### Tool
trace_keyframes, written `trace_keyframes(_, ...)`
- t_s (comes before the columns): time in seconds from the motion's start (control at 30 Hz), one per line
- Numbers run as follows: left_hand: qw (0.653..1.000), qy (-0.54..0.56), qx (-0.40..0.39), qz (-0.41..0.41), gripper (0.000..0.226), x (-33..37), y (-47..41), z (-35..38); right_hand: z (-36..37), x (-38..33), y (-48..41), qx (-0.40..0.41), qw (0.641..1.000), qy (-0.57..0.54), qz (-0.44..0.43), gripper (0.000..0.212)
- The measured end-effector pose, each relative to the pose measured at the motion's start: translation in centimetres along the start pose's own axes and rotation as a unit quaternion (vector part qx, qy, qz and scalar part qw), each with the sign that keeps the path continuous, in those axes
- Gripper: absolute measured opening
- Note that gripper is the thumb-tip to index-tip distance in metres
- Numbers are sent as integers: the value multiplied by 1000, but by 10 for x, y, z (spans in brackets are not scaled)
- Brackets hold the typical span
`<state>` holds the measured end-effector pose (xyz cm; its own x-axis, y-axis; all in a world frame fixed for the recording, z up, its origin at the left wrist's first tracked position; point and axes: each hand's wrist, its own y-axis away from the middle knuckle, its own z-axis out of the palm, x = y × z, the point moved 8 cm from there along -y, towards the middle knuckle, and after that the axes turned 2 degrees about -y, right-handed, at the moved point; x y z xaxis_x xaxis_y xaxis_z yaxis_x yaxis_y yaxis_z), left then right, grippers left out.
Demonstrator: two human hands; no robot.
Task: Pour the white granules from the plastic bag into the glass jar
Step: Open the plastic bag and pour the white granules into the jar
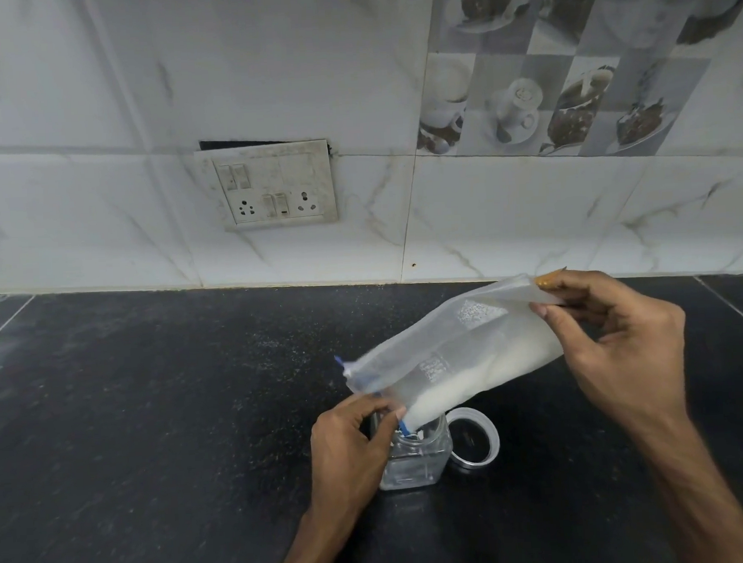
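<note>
The jar's (415,455) mouth is hidden behind the bag's (455,354) lower end and the left hand (348,442), so whether granules (448,389) are falling in cannot be told. How full the jar is cannot be read through the glass. The bag's print is too blurred to read. Both forearms are cut off by the bottom edge. The right hand (618,346) covers the bag's upper corner. The lid's (472,439) left rim sits behind the jar. The counter (153,422) runs out of view left, right and below.
</note>
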<state>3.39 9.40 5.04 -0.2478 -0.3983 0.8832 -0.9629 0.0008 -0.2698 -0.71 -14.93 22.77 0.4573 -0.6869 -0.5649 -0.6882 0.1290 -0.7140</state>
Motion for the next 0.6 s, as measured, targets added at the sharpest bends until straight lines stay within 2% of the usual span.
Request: trace_keyframes(0.6, 1000, -8, 1, 7, 14, -1, -2, -2, 2, -4, -4, -3, 1000, 15, -14, 30)
